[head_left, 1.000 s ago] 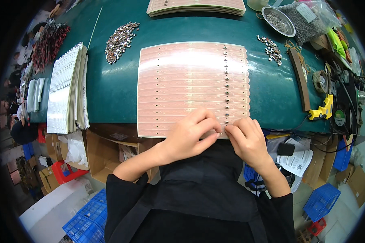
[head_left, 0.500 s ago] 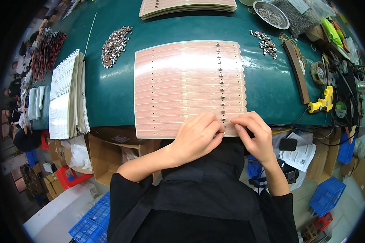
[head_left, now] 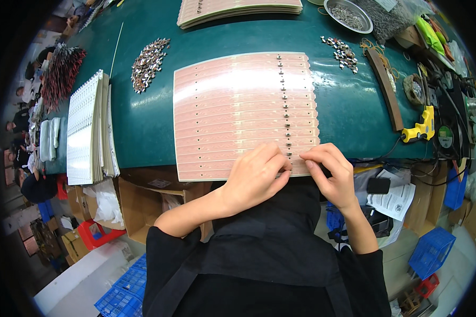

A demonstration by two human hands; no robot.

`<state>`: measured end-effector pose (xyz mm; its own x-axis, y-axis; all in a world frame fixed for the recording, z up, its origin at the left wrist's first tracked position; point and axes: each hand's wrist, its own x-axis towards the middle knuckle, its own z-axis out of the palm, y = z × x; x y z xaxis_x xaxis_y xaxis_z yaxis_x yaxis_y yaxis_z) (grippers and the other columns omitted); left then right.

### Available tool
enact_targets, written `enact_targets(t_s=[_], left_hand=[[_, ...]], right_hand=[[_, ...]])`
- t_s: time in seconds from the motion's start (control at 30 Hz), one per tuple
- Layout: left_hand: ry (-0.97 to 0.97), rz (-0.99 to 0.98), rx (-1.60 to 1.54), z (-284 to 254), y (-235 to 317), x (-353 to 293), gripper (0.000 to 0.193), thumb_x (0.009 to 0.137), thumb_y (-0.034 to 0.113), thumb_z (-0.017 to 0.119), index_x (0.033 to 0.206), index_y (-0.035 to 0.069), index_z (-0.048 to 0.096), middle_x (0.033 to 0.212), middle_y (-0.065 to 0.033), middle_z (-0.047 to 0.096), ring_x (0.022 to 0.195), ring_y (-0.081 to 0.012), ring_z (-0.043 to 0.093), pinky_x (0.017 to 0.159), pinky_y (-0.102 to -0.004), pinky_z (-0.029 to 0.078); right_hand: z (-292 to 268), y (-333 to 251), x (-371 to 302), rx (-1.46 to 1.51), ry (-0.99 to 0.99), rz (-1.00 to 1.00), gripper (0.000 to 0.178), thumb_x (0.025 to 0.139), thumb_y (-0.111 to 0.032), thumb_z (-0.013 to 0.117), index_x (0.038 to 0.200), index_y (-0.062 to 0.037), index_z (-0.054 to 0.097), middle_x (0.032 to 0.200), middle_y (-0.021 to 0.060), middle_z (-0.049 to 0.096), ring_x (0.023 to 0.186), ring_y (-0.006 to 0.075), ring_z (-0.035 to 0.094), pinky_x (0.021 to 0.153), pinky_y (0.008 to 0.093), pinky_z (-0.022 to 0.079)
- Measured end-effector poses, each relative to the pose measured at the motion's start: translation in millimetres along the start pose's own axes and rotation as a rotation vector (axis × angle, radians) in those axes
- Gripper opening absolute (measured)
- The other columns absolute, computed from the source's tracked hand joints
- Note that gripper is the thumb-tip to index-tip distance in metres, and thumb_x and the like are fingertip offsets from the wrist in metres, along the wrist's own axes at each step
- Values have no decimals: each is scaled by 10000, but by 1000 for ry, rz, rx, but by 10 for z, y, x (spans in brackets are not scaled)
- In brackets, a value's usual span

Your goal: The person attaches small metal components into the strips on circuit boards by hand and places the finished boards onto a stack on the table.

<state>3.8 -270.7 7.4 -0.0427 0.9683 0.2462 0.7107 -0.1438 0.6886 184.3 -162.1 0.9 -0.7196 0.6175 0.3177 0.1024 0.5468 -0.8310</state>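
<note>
Pink striped panel (head_left: 217, 121) lies flat under and ahead of the fingertips, its near right corner between the two hands. From my remote feed: left hand (head_left: 254, 171), thumb and forefinger drawn nearly together at the near edge; I cannot tell whether they pinch anything. Right hand (head_left: 333, 174), thumb and forefinger slightly parted, holding nothing that I can see. Well ahead and right of the fingers, a metal bowl (head_left: 365, 31) contains small silvery pieces (head_left: 346, 16); just beyond it, a clear bag (head_left: 412, 11) is filled with dark grey pieces (head_left: 388, 24). Below left of the fingers, I note a cardboard box (head_left: 137, 222), contents mostly hidden.
</note>
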Motion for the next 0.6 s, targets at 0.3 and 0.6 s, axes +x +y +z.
enact_targets(t_s=[0.3, 0.6], left_hand=[[-33, -24, -30, 16, -15, 46, 119, 751, 52, 747, 814, 68, 646, 800, -51, 581, 716, -233, 603, 621, -356, 492], [-13, 133, 259, 18, -1, 7, 108, 763, 96, 663, 786, 53, 566, 847, -86, 537, 781, -258, 575, 624, -367, 502]], right_hand=[[-16, 40, -23, 22, 2, 38, 194, 822, 75, 662, 998, 2, 698, 911, 111, 642, 770, 216, 633, 667, 306, 521], [-3, 9, 95, -23, 7, -18, 170, 813, 61, 676, 970, -1, 691, 900, 142, 660, 805, 283, 650, 700, 339, 529]])
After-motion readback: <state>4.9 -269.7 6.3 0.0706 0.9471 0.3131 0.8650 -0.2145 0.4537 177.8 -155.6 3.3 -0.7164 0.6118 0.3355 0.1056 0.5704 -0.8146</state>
